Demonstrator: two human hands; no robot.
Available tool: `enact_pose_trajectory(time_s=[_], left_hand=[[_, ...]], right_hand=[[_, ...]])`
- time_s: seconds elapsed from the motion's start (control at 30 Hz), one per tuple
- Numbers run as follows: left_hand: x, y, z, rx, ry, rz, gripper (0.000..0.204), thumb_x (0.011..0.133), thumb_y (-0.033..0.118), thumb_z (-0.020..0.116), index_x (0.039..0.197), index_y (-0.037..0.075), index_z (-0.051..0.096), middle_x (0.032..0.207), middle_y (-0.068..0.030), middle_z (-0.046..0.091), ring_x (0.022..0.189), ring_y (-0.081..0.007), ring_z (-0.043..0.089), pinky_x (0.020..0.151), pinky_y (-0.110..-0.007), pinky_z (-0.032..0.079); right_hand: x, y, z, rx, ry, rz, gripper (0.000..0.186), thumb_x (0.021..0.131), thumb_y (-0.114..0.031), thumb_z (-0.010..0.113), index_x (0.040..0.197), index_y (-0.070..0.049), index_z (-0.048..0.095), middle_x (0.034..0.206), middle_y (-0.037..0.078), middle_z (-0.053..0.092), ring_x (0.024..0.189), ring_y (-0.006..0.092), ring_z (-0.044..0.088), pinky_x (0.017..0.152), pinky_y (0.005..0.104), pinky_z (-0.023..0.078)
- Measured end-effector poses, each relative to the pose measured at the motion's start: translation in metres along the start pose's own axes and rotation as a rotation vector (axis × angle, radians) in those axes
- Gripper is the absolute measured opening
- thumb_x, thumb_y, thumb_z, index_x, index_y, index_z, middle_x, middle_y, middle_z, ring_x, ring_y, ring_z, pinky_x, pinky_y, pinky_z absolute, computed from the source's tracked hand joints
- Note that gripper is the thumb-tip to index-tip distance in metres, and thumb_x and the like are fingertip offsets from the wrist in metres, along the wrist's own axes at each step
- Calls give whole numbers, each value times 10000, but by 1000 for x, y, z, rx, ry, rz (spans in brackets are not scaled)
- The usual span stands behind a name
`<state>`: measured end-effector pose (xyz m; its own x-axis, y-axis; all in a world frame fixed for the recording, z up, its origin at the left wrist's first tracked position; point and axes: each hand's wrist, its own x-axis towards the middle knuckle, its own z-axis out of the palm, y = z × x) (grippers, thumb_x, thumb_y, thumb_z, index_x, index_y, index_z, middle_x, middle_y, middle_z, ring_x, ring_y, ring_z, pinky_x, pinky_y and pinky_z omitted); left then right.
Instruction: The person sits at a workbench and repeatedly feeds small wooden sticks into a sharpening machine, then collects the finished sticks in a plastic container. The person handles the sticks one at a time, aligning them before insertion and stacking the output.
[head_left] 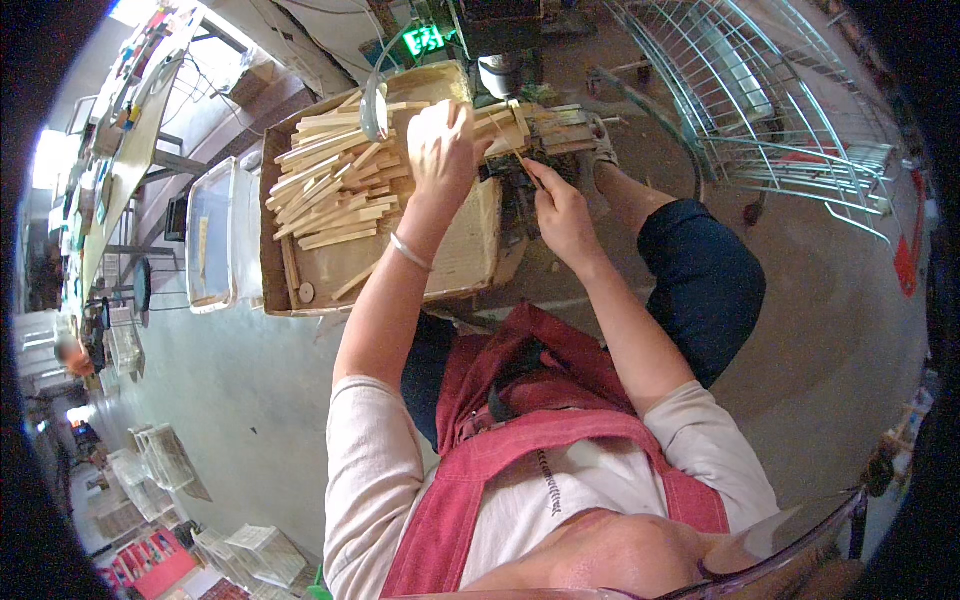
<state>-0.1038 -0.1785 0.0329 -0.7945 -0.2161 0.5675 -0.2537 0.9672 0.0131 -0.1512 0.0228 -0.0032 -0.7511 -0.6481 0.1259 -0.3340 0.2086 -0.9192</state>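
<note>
Dark-red cloth apron [560, 425], worn over a white short-sleeved shirt [600, 480], on the near side of a shallow brown cardboard box [450, 250], the landmark. In the box's near left corner stands a small round wooden disc [307, 293] with a central hole. The bare right hand [566, 215], just right of the box, pinches a thin brown rod [517, 155] between thumb and fingers, the rod slanting toward the box's far right corner. The bare left hand [443, 150], with a pale bracelet [410, 251] on its forearm, is above the box's far right part, fingers curled; what they grasp cannot be told. Pale square-cut wooden strips [335, 185] lie heaped in the box's left and far portions. Left of the box: a translucent white plastic bin [232, 235]. Right of and beyond it: a grey metal wire rack [760, 110]. Past its far edge: a green lit sign [423, 39].
</note>
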Motion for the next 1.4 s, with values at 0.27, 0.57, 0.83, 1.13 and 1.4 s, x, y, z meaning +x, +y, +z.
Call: enact_pose_trajectory(time_s=[0.27,0.57,0.83,1.13,1.4], left_hand=[[30,-16,33,-35,-113,54,303,689,277,854,806,79,656,912,-139,637,887,-332,620,712,-458,488],[4,1,25,-61,65,-106,395,756,296,828,1023,51,673,1128,-169,634,1074,-365,594,910,-467,461],[-65,-25,34,-519,134,-824,499,921,174,730,1304,-91,553,1257,-241,583,1251,-380,532,1111,-475,384],[-62,-42,42,-1784,371,-1170,71,912,-52,563,882,-2,604,847,-32,579,710,-156,536,604,-312,440],[-47,1,29,-594,314,-785,259,879,31,684,1132,-10,646,1031,-113,642,994,-268,606,864,-393,482]], right_hand=[[2,5,1,102,-28,72,437,987,17,480,1408,-23,587,1212,168,675,1063,257,612,914,355,500],[2,9,9,121,6,25,450,992,15,479,1428,-35,581,986,67,618,851,155,534,744,306,460],[4,15,11,141,2,46,412,973,10,475,1366,3,599,1283,226,685,1187,348,673,1000,402,525],[4,-6,5,195,-39,186,430,963,28,471,1372,-5,601,1220,219,711,1040,290,718,892,358,548],[6,10,6,162,14,104,428,962,15,498,1376,-11,605,1237,208,712,1047,286,718,903,367,548]])
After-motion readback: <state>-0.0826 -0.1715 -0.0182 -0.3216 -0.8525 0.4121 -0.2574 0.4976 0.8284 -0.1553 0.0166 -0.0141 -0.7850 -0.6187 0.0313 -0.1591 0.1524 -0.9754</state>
